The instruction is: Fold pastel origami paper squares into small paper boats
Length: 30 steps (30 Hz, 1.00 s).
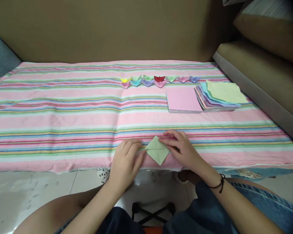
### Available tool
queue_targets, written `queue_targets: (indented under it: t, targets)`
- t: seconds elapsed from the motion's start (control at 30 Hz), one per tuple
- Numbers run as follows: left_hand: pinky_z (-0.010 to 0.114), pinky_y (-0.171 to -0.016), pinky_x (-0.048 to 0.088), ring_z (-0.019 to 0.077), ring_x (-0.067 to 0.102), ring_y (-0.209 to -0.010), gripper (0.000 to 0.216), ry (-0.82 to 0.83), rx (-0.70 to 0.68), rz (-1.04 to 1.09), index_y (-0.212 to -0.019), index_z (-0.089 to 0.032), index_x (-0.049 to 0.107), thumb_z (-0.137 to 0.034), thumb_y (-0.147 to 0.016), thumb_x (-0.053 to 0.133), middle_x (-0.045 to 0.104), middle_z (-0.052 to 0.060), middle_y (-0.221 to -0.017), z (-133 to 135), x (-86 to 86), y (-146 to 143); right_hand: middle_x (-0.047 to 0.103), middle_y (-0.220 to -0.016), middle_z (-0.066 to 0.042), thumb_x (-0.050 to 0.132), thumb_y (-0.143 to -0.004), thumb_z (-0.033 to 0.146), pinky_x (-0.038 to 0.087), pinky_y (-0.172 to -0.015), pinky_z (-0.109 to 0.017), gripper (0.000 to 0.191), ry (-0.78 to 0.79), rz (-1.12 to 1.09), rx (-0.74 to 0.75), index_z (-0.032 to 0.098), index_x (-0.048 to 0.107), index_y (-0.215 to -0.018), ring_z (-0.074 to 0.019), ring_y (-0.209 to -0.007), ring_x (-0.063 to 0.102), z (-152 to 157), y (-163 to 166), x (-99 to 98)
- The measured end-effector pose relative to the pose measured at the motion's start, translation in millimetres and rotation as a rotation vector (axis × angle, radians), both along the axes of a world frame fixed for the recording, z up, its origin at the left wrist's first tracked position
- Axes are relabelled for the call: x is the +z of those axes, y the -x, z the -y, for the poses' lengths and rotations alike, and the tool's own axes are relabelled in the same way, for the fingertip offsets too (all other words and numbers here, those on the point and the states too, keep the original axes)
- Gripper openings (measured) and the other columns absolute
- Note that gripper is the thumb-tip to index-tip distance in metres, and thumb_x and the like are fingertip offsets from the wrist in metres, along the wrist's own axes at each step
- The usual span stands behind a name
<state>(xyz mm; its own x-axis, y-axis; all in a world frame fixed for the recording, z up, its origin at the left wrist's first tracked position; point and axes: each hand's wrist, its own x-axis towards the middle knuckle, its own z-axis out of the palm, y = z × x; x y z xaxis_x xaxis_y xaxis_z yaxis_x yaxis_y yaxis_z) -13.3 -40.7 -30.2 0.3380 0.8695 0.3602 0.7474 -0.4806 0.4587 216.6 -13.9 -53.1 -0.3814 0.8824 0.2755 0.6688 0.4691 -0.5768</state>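
Observation:
A pale green folded paper [158,150], shaped as a small diamond with crease lines meeting at its middle, lies flat near the front edge of the striped cloth. My left hand [127,159] is at its left corner, thumb against the corner and fingers bent beside it. From the other side, my right hand [183,148] holds the paper's upper right edge, with the index fingertip on the paper and the thumb by the right corner. What lies under the fingertips is hidden.
Small folded paper boats [148,83] in several colours stand in rows farther back. To their right lie a pink paper stack [184,99] and a fanned multicoloured stack [224,92]. A brown sofa back [100,31] rises behind the striped cloth [63,120]; cushions [263,71] flank the right.

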Motion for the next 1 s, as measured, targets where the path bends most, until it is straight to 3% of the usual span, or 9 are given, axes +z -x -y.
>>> queue_targets:
  t: [0.2,0.4,0.57,0.8,1.0]
  targets:
    - [0.037,-0.078,0.042,0.0232,0.051,-0.090,0.019,0.141,0.159,0.044,-0.095,-0.021,0.057,-0.029,-0.080,0.063,0.059,0.004,-0.094,-14,-10.2,-22,0.058,-0.110,-0.005,0.062,-0.080,0.021,0.043,-0.088,-0.046,0.024,0.009,-0.050,-0.094,0.030,0.068,-0.101,-0.0256,-0.101,0.050,1,10,0.9]
    - [0.044,-0.085,0.037,0.0291,0.043,-0.106,0.040,0.206,0.293,0.037,-0.102,-0.024,0.058,-0.032,-0.066,0.074,0.048,0.007,-0.112,-20,-12.8,-35,0.058,-0.101,-0.006,0.071,-0.072,0.026,0.044,-0.085,-0.046,0.018,-0.009,-0.098,-0.202,0.026,0.069,-0.090,-0.0269,-0.096,0.051,2,22,2.6]
    - [0.048,-0.086,0.035,0.0318,0.040,-0.110,0.039,0.293,0.351,0.054,-0.099,-0.027,0.059,-0.029,-0.064,0.074,0.045,0.007,-0.115,-24,-10.6,-41,0.058,-0.100,-0.007,0.071,-0.069,0.024,0.044,-0.083,-0.045,0.019,0.018,-0.098,-0.224,0.024,0.069,-0.088,-0.0271,-0.095,0.050,1,24,4.4]
    - [0.050,-0.088,0.034,0.0315,0.042,-0.110,0.039,0.389,0.339,0.095,-0.095,-0.028,0.060,-0.017,-0.060,0.072,0.047,0.005,-0.114,-30,-6.0,-37,0.058,-0.103,-0.006,0.069,-0.070,0.019,0.043,-0.087,-0.044,0.022,0.062,-0.132,-0.162,0.026,0.071,-0.091,-0.0263,-0.099,0.051,-4,16,1.1]
    - [0.044,-0.096,0.034,0.0254,0.045,-0.109,0.038,0.410,0.165,0.166,-0.091,-0.025,0.060,-0.003,-0.060,0.065,0.051,0.002,-0.110,-38,-8.4,-15,0.060,-0.107,-0.007,0.064,-0.073,0.012,0.044,-0.090,-0.042,0.030,0.145,-0.223,-0.060,0.023,0.067,-0.101,-0.0251,-0.104,0.054,-8,-3,2.4]
